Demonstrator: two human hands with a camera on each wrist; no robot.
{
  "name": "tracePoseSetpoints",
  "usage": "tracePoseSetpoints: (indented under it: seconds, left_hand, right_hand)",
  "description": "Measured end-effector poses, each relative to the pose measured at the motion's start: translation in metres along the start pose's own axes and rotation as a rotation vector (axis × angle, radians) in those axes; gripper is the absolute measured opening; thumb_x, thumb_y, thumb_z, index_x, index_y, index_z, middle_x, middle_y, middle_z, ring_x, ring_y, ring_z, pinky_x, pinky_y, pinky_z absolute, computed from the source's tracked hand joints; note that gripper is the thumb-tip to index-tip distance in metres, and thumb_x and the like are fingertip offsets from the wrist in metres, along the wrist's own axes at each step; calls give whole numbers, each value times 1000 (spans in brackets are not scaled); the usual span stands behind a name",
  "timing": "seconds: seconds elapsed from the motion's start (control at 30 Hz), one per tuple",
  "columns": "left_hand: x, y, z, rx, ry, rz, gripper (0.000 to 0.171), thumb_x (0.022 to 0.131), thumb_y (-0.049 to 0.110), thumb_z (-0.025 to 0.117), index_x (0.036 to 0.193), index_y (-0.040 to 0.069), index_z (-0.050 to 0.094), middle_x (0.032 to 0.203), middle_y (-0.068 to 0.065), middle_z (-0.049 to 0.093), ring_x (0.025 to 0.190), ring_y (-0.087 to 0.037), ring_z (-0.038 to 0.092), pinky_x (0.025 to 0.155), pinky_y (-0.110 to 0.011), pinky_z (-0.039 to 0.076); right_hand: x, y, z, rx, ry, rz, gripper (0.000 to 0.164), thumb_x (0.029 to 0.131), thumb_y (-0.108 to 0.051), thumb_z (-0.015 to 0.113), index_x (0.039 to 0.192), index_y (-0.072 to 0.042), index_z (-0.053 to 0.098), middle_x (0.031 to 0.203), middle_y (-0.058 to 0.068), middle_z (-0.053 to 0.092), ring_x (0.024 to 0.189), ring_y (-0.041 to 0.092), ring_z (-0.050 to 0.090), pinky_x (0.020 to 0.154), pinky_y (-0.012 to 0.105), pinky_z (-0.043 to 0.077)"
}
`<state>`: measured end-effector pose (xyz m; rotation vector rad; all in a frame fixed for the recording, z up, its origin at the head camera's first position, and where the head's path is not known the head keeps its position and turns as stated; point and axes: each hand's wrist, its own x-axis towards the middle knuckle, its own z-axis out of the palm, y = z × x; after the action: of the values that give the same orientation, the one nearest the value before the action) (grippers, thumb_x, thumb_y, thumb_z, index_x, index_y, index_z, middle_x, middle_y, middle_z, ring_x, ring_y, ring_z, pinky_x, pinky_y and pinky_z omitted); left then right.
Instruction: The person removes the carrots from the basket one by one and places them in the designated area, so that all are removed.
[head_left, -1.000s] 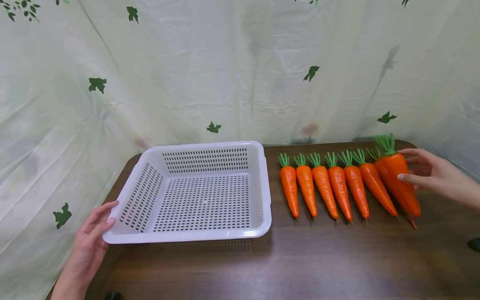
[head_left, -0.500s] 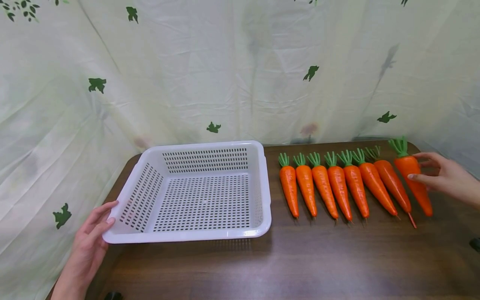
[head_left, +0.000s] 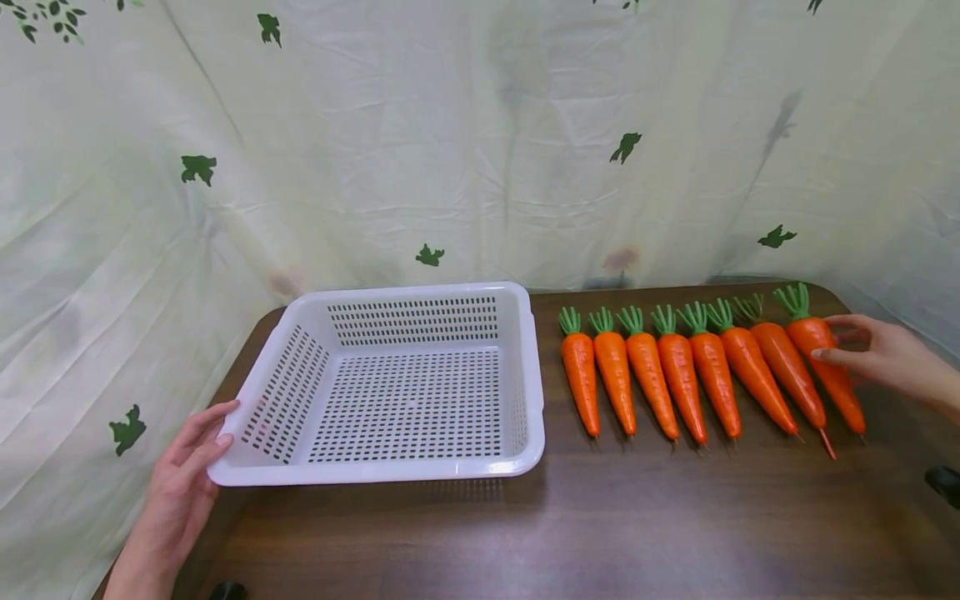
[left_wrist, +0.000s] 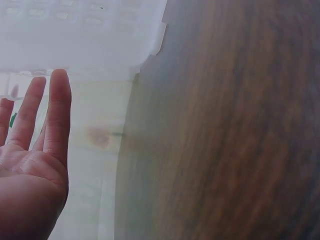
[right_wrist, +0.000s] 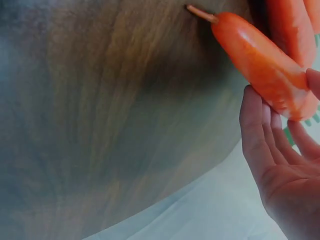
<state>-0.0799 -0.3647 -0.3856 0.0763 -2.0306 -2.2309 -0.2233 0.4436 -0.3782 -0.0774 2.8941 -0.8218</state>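
At the right end of a row, my right hand (head_left: 885,354) holds an orange carrot (head_left: 825,350) with green stalks. In the right wrist view its thumb is on one side of the carrot (right_wrist: 267,65) and the fingers (right_wrist: 252,117) are along the other, the carrot lying close over the table. A duller carrot (head_left: 787,367) with a thin red tip lies just left of it. Over on the left, my left hand (head_left: 176,479) touches the near left corner of a white perforated basket (head_left: 375,477). Its fingers (left_wrist: 60,115) look straight in the left wrist view.
Several more carrots (head_left: 648,379) lie side by side between the basket and the right hand, stalks toward the back. The brown wooden table (head_left: 600,533) ends at a pale curtain (head_left: 540,150) with green leaf prints. A dark object (head_left: 943,483) shows at the right edge.
The right hand has carried its carrot rightward off the duller one and set it down at the row's right end. Left hand and basket have stayed put.
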Motion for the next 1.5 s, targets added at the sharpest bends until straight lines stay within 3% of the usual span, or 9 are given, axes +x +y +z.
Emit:
tracePoseSetpoints:
  seconds: [0.2, 0.6, 0.8, 1.07, 1.5]
  left_hand:
    - [0, 0, 0, 6, -1, 10, 44, 103, 11, 46, 146, 20, 45, 141, 7, 47, 114, -9, 55, 82, -28, 54]
    - [0, -1, 0, 6, 5, 18, 44, 103, 10, 46, 146, 20, 46, 141, 7, 47, 114, -9, 56, 83, -27, 54]
    - [0, -2, 0, 4, -3, 22, 44, 103, 9, 46, 146, 20, 46, 141, 7, 47, 115, -10, 55, 83, -27, 54]
    - [0, -2, -1, -2, -13, 32, 44, 103, 9, 44, 146, 18, 46, 142, 6, 46, 116, -10, 54, 82, -27, 54]
    - [0, -1, -1, 3, 0, 18, 45, 103, 10, 46, 147, 20, 45, 143, 7, 45, 115, -9, 54, 83, -27, 54]
  right_hand:
    - [8, 6, 1, 52, -44, 27, 74, 98, -31, 62, 133, 23, 26, 120, 49, 44, 80, 37, 67, 64, 45, 58]
    - [13, 12, 3, 73, -109, 60, 78, 100, -37, 56, 133, 24, 22, 124, 50, 39, 88, 38, 66, 69, 44, 58]
    - [8, 16, 5, 31, -73, 49, 78, 101, -38, 53, 132, 27, 21, 124, 51, 39, 90, 43, 62, 67, 43, 57]
    - [7, 20, 7, 43, -26, 42, 75, 99, -37, 57, 132, 23, 25, 120, 49, 44, 82, 36, 65, 63, 40, 57]
    - [4, 15, 8, 19, -41, 21, 72, 101, -36, 54, 132, 23, 26, 121, 48, 45, 88, 40, 63, 62, 35, 55]
